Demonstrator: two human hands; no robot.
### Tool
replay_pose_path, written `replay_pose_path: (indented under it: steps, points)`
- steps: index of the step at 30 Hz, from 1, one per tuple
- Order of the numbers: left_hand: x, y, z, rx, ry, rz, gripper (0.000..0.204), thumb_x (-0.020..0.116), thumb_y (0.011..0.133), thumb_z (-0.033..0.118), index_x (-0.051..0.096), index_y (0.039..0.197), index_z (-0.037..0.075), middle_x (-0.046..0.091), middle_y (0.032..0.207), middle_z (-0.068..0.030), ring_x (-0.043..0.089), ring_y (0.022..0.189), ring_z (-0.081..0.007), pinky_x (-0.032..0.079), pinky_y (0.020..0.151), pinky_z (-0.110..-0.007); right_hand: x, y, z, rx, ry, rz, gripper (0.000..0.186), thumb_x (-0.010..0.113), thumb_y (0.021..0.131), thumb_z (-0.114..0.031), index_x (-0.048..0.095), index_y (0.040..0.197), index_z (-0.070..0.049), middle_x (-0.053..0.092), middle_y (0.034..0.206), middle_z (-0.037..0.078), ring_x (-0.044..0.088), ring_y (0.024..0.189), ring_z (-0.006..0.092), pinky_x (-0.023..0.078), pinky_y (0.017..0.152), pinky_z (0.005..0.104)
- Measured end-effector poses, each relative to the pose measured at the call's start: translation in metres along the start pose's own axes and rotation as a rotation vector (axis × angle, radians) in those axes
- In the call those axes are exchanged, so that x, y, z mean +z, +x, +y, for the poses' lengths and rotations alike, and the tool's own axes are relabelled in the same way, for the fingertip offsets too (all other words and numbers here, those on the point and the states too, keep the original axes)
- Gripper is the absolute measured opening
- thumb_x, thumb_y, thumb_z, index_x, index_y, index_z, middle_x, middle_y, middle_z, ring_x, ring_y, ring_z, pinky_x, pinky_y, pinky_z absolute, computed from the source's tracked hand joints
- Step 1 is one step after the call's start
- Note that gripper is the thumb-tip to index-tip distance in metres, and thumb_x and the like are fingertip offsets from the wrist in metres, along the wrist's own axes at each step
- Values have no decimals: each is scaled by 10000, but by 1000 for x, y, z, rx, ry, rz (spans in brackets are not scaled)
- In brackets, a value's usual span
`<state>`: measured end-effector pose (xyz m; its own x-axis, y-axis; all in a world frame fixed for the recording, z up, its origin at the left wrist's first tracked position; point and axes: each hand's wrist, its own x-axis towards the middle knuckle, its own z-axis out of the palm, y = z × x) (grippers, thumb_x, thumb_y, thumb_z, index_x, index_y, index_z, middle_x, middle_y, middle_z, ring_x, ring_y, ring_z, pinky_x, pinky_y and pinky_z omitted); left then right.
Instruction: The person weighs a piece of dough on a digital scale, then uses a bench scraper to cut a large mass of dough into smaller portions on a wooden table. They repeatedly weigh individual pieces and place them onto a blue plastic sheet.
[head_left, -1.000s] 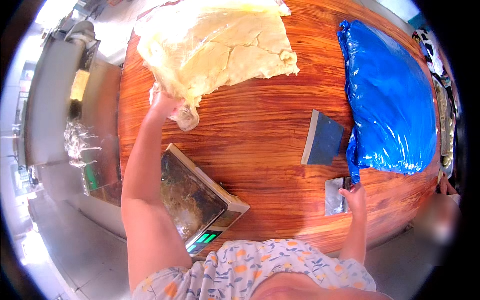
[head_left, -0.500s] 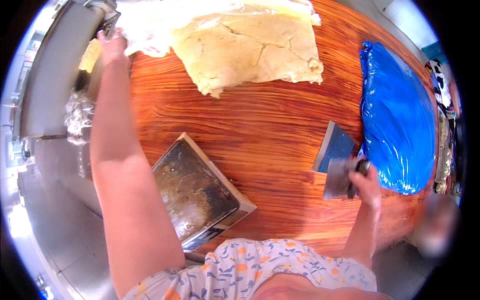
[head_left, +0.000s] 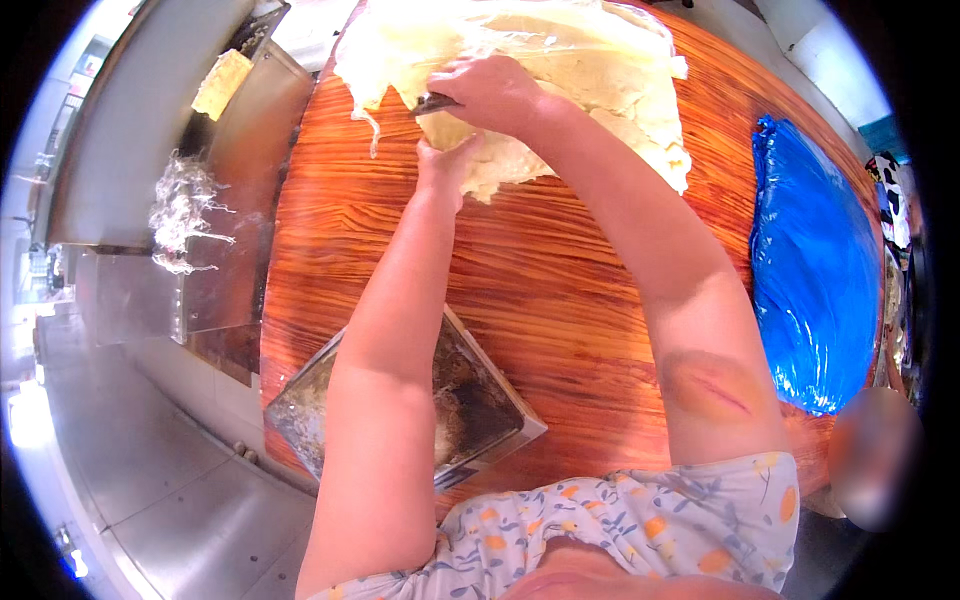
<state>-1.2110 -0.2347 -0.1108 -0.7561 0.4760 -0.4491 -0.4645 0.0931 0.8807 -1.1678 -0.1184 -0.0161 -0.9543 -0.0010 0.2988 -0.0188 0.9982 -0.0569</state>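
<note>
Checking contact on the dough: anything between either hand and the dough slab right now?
Nothing visible. The left hand rests directly on the near edge of the dough slab. The right hand presses on top of it, holding a dark tool against the dough.

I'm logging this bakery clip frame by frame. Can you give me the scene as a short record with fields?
surface: round wooden table
left hand: pressed on the near edge of the dough
right hand: on the dough, gripping a dark tool whose blade is mostly hidden
near edge: metal scale, partly under the left forearm
right side: blue plastic-covered bundle
left side: steel counter
</note>
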Motion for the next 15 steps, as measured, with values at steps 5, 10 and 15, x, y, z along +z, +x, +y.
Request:
replay_pose_path:
  steps: [5, 10, 15]
  points:
    - [-14, 1, 1, -70, 137, -18, 790, 832, 755, 262, 316, 1337, 124, 517, 1275, -108, 555, 1125, -259, 422, 873, -489, 45, 22, -7, 124, -94, -265, 174, 570, 878, -107, 661, 1019, -153, 702, 961, 52, 678, 977, 225, 566, 792, 380]
    - [-10, -2, 9, -158, 129, -17, 785, 798, 789, 230, 254, 1346, 134, 498, 1278, -104, 560, 1110, -260, 428, 876, -497, 74, 22, 3, 135, -7, -224, 170, 550, 880, -152, 670, 998, -129, 707, 997, 65, 690, 963, 256, 562, 797, 403]
    - [-6, 1, 9, -167, 167, 4, 705, 729, 850, 212, 229, 1345, 156, 501, 1278, -116, 568, 1117, -265, 473, 900, -498, 91, 29, -4, 170, 33, -254, 205, 547, 884, -156, 699, 1008, -97, 707, 1012, 100, 692, 954, 284, 567, 782, 391]
